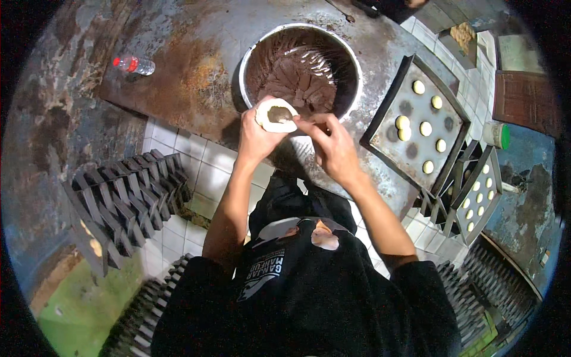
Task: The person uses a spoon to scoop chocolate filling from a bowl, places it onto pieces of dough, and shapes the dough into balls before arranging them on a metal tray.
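Note:
My left hand [256, 134] holds a flattened pale dough round [267, 119] with a dark brown filling [279, 115] in its middle, just over the near rim of a large metal bowl. My right hand [330, 146] pinches the right edge of that dough with thumb and forefinger, its other fingers curled. The bowl [357, 74] contains thick chocolate-brown paste [297, 77]. To the right of it lies a dark baking tray [404, 157] bearing several small pale dough balls [436, 102].
The worn metal table [196, 65] carries a clear red-capped bottle [134, 65]. Stacked trays [125, 202] stand at lower left and more [493, 279] at lower right. A second tray of dough [476, 199] and a green-lidded tub [495, 135] sit at right.

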Available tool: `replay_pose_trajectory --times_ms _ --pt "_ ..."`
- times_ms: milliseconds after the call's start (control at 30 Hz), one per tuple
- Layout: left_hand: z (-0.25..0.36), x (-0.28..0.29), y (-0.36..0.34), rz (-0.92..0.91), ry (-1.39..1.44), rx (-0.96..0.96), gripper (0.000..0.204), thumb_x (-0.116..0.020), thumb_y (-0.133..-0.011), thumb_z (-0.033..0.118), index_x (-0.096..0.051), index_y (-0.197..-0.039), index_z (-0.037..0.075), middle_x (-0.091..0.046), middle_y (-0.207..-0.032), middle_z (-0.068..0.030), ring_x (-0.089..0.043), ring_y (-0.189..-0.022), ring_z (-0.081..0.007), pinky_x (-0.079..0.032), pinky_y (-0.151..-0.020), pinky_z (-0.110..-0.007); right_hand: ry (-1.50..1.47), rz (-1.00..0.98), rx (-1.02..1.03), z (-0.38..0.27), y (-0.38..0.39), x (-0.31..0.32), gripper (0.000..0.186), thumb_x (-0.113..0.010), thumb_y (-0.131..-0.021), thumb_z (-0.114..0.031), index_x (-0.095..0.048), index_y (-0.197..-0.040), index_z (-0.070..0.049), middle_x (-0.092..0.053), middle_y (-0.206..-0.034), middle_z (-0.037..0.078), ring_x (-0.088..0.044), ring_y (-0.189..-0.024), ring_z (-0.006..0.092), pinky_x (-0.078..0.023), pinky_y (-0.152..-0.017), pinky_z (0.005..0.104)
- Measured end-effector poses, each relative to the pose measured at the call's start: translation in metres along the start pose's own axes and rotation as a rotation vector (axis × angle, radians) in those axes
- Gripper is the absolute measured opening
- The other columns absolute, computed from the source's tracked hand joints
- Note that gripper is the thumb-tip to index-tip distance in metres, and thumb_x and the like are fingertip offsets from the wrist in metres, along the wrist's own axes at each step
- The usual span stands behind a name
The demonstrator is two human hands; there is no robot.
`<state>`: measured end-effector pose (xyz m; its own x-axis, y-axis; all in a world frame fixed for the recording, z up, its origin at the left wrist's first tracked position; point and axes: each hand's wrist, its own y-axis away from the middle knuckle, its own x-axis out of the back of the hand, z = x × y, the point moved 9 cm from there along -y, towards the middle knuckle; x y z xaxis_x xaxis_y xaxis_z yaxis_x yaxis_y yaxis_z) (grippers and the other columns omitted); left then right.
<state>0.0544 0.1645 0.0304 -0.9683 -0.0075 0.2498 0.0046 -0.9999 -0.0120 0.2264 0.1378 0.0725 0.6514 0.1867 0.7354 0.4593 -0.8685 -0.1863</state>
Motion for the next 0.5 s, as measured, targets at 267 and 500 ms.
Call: replay_pose_trajectory --times_ms 267,500 --pt "-0.028 -0.033 0.032 -0.051 -0.009 0.222 0.02 -0.085 -0.084 0.015 -0.076 -0.097 0.003 -0.078 -0.095 -0.0038 -0.071 -0.087 -0.0123 -0.055 -0.084 -0.032 -0.216 0.06 -0.537 0.152 0.184 -0.053 0.025 -0.067 -0.091 0.0 -0.066 -0.116 -0.002 -0.065 -0.108 0.022 -0.066 -0.104 0.0408 -0.055 -0.09 0.0445" --pt "0.018 -0.125 0.048 -0.496 0.058 0.177 0.032 -0.089 -0.081 0.018 -0.074 -0.103 0.001 -0.077 -0.096 -0.0065 -0.07 -0.088 -0.0125 -0.056 -0.085 -0.032 -0.306 -0.079 -0.375 0.121 0.142 0.036 0.068 -0.087 -0.083 -0.033 -0.06 -0.139 -0.006 -0.059 -0.134 0.02 -0.059 -0.128 0.0396 -0.048 -0.108 0.045"
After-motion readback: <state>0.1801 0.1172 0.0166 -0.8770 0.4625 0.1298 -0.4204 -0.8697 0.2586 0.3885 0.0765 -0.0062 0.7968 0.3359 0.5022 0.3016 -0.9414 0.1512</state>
